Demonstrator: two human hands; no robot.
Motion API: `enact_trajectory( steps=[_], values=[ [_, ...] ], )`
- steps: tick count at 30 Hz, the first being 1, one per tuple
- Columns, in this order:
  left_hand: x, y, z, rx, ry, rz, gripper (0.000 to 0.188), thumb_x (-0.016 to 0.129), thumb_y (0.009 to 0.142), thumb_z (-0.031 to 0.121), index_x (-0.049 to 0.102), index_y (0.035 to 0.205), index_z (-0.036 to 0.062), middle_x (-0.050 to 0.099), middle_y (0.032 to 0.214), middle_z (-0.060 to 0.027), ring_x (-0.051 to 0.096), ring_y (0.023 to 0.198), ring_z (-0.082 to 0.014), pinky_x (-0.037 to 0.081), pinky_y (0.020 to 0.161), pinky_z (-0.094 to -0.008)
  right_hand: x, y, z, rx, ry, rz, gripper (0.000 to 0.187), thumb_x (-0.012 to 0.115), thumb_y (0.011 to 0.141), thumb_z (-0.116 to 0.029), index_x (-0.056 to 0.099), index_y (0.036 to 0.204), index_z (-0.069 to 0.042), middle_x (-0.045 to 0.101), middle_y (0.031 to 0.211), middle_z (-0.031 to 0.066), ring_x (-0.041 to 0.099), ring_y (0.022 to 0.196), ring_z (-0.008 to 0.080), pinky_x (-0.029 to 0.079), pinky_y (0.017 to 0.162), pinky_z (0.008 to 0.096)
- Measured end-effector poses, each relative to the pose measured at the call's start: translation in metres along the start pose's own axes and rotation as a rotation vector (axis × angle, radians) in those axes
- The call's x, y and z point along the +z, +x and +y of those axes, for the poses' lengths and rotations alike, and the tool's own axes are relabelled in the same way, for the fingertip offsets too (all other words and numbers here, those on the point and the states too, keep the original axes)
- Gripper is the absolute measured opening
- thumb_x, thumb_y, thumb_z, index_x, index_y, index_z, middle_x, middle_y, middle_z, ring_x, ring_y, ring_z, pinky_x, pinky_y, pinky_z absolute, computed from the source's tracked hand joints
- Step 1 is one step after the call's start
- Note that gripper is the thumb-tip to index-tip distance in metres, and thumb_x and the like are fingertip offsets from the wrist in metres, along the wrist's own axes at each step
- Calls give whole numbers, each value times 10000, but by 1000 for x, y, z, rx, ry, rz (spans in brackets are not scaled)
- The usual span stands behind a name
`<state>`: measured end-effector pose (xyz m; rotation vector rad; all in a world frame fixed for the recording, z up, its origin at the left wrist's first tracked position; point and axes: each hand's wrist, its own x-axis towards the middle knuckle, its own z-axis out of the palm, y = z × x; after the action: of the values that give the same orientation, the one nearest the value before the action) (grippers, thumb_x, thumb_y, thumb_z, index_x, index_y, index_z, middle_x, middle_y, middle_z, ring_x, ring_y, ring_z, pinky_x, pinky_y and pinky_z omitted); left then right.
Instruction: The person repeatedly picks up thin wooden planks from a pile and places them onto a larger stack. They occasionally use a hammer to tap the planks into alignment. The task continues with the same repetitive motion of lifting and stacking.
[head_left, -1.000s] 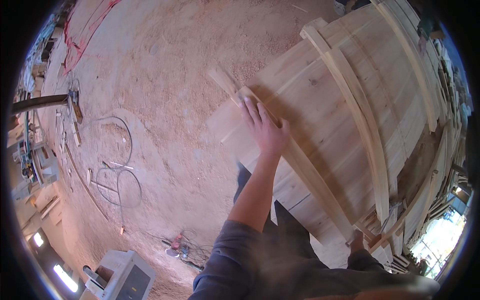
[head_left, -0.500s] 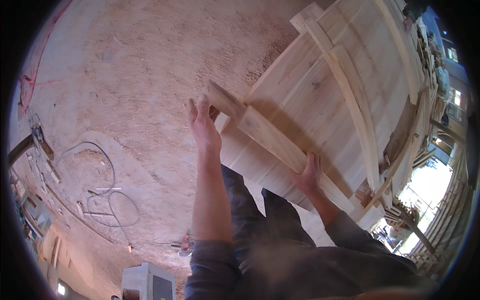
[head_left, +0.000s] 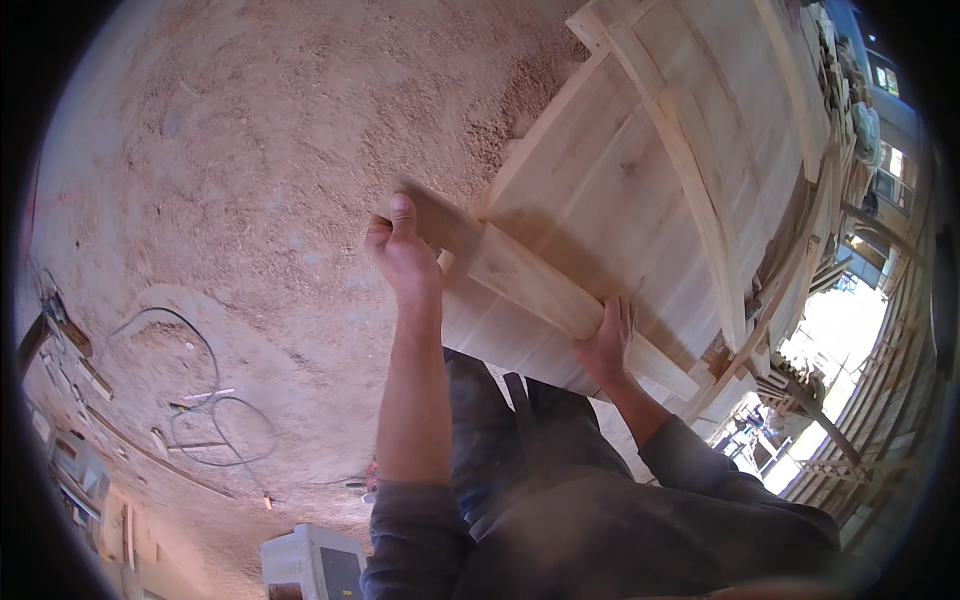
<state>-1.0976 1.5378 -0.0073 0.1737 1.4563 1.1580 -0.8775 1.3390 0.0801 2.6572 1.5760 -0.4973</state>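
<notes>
A pale wooden beam lies slantwise across a large planked wooden panel. Its narrower, darker end juts past the panel's left edge. Around that end my left hand is closed, thumb up along the wood and fingers curled at the side. My right hand grips the beam further down, fingers over its far side. Below the right hand another pale strip runs on along the panel. Curved wooden ribs stand across the panel beyond my hands.
Sawdust covers the ground on the left. A thin cable lies looped there beside scraps of wood. A grey box-shaped thing sits near my left elbow. Stacked timber lines the far right.
My left hand has closed from spread fingers into a grip on the beam's narrow end. My right hand keeps hold of the beam. The whole view has shifted slightly.
</notes>
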Motion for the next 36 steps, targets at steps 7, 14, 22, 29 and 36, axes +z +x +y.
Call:
enact_trajectory(
  steps=[7, 14, 22, 29, 36],
  values=[
    [1, -16, 27, -237, -88, -122, 319, 649, 961, 300, 587, 1080, 11, 635, 972, -80, 628, 847, -179, 544, 735, -338, -4, -5, -3, -4, -24, -14, 448, 675, 560, -35, 527, 982, -41, 512, 1006, 188, 476, 1002, 404, 386, 885, 499],
    [-18, 0, 1, -139, 323, -137, 337, 642, 935, 274, 599, 1072, -32, 637, 992, -115, 617, 887, -222, 520, 790, -358, 21, -16, 16, -65, -100, 113, 543, 672, 572, -49, 530, 1096, -31, 529, 1105, 203, 484, 1092, 407, 381, 922, 531],
    [7, -42, -16, 90, 614, -182, 423, 612, 870, 323, 587, 1153, 10, 625, 1006, -113, 621, 886, -223, 517, 712, -342, 25, -17, 56, -147, 79, -10, 735, 739, 580, -180, 518, 1261, -13, 502, 1256, 190, 420, 1255, 381, 324, 1040, 529],
    [40, -178, -112, 850, 1184, 91, 765, 642, 860, 455, 415, 1392, -47, 562, 1216, -223, 587, 1060, -353, 518, 910, -477, -15, -133, 171, 88, 480, 266, 588, 659, 566, -54, 547, 1142, -12, 533, 1171, 171, 455, 1180, 361, 351, 1038, 456],
    [61, -330, -269, 885, 1366, -55, 766, 658, 842, 431, 404, 1405, -22, 565, 1165, -214, 593, 1048, -349, 533, 869, -479, 2, -314, 394, 572, 527, 269, 699, 653, 602, -50, 502, 1282, 7, 475, 1331, 234, 385, 1312, 399, 276, 1126, 486]
  ],
)
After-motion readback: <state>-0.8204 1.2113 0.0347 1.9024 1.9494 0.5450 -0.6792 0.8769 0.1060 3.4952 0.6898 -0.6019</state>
